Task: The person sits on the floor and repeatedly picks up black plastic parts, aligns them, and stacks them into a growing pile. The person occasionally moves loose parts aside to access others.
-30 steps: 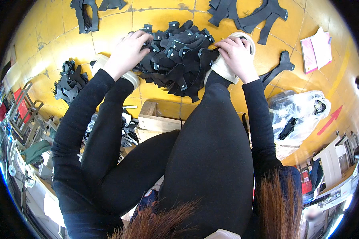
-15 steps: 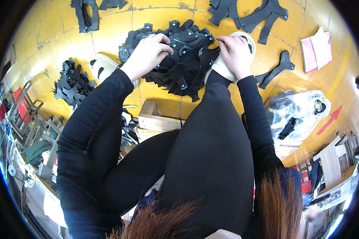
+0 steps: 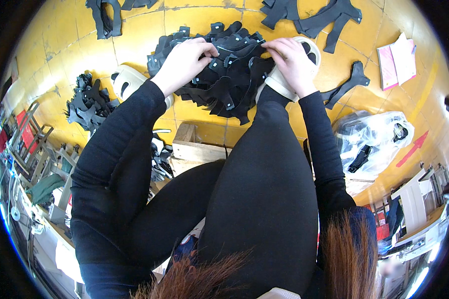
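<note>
A heap of black cut fabric pieces [image 3: 229, 92], several with small pale stickers, lies on the floor between my feet. Over its left part my left hand [image 3: 184, 62] is closed, thumb and fingers bent together at the edge of a black piece. My right hand [image 3: 293, 64], beside the right shoe, pinches a black fabric piece [image 3: 244, 51] at the heap's upper right edge. This piece appears to stretch between both hands, though its outline blends into the heap. The fingertips partly hide what they grip.
Cream clogs [image 3: 279, 85] flank the heap. A smaller black pile [image 3: 91, 104] lies left; more black pieces [image 3: 329, 20] lie far right. A clear plastic bag [image 3: 374, 139] and pink-and-white papers [image 3: 396, 62] are right. Below the heap stands a wooden stool or crate [image 3: 199, 151].
My right hand has shifted slightly left and up, its fingertips now at the heap's upper edge. My left hand has moved slightly up, its fingers nearer together.
</note>
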A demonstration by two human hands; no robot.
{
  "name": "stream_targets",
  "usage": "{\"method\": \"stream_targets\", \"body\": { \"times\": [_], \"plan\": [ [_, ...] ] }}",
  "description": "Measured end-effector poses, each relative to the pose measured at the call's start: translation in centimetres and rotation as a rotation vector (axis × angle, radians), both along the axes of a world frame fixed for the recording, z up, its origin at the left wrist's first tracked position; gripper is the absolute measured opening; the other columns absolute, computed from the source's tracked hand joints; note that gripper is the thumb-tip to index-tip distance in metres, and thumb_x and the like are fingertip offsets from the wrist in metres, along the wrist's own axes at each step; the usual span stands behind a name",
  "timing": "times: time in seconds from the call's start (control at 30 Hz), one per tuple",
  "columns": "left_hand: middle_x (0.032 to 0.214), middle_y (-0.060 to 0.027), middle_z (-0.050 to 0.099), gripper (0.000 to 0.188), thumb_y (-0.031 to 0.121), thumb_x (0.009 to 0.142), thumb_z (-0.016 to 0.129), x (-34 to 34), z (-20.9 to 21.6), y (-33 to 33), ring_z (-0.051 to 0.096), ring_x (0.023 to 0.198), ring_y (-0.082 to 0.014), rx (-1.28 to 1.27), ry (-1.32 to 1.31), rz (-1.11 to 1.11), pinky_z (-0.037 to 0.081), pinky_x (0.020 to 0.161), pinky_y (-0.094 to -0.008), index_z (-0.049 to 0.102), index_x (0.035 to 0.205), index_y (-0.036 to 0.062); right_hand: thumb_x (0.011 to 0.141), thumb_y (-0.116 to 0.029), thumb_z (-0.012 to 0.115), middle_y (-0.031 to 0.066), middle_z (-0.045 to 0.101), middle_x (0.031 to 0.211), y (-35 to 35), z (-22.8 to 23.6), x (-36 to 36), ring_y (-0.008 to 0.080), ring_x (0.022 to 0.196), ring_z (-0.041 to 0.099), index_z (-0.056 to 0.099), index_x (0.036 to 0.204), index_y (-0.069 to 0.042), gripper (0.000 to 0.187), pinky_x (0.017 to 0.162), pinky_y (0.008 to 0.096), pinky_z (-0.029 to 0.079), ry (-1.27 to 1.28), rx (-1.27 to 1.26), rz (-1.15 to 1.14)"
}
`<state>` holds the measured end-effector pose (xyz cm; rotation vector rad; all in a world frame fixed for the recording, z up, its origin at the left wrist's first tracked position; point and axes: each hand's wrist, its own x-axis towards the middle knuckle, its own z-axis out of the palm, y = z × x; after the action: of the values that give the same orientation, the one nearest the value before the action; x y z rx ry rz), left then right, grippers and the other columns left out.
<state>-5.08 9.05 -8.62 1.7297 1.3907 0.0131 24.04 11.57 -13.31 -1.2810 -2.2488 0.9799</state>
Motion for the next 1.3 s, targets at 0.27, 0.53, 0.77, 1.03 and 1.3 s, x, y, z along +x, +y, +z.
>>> {"method": "stream_targets", "body": {
  "times": [0.27, 0.53, 0.77, 1.03, 1.3],
  "plan": [
    [0.091, -0.0067, 0.064, 0.014, 0.016, 0.090, 0.063, 1.6, 0.5, -1.1, 0.064, 0.092, -0.0256, -0.007, -0.020, -0.061, 0.049, 0.084, -0.0384, 0.072, 0.098, 0.0095, 0.085, -0.026, 0.070, -0.0021, 0.065, 0.092, 1.8, -0.5, -3.1, 0.0201, 0.098, 0.059, 0.074, 0.094, -0.018, 0.013, 0.092, 0.0356, 0.043, 0.029, -0.025, 0.316],
    [0.096, -0.0021, 0.063, 0.018, 0.014, 0.086, 0.066, 0.6, 1.2, -3.6, 0.060, 0.101, -0.0219, 0.116, 0.137, -0.193, 0.042, 0.093, -0.0380, 0.072, 0.103, 0.0141, 0.088, -0.026, 0.069, 0.0020, 0.062, 0.097, 1.9, 1.0, -2.4, 0.0214, 0.105, 0.056, 0.072, 0.091, -0.012, 0.015, 0.096, 0.0352, 0.042, -0.125, -0.120, 0.468],
    [0.116, -0.0063, 0.065, 0.038, 0.021, 0.085, 0.072, 1.0, 0.9, -0.2, 0.061, 0.108, -0.0253, 0.003, -0.260, 0.054, 0.046, 0.091, -0.0365, 0.066, 0.119, 0.0068, 0.091, -0.021, 0.065, 0.0043, 0.058, 0.094, 1.6, 1.6, -3.1, 0.0248, 0.102, 0.057, 0.061, 0.096, -0.011, 0.012, 0.092, 0.0381, 0.042, 0.055, -0.052, 0.355],
    [0.105, -0.0102, 0.071, 0.039, 0.030, 0.093, 0.071, 2.0, 1.6, 2.0, 0.071, 0.091, -0.0142, -0.545, -0.461, 0.591, 0.052, 0.087, -0.0243, 0.065, 0.117, 0.0000, 0.093, -0.023, 0.068, 0.0075, 0.062, 0.108, 3.9, 1.0, -6.3, 0.0228, 0.107, 0.059, 0.061, 0.113, -0.010, 0.025, 0.096, 0.0341, 0.044, 0.396, -0.152, -0.063],
    [0.096, -0.0078, 0.074, 0.032, 0.021, 0.093, 0.070, 1.1, 0.9, 1.9, 0.071, 0.092, -0.0138, -0.409, -0.407, 0.561, 0.053, 0.085, -0.0243, 0.067, 0.116, -0.0006, 0.086, -0.027, 0.074, 0.0097, 0.073, 0.098, 2.4, -0.1, -3.9, 0.0161, 0.090, 0.068, 0.063, 0.125, -0.004, 0.047, 0.085, 0.0296, 0.051, 0.323, -0.726, 0.038]
  ]
}}
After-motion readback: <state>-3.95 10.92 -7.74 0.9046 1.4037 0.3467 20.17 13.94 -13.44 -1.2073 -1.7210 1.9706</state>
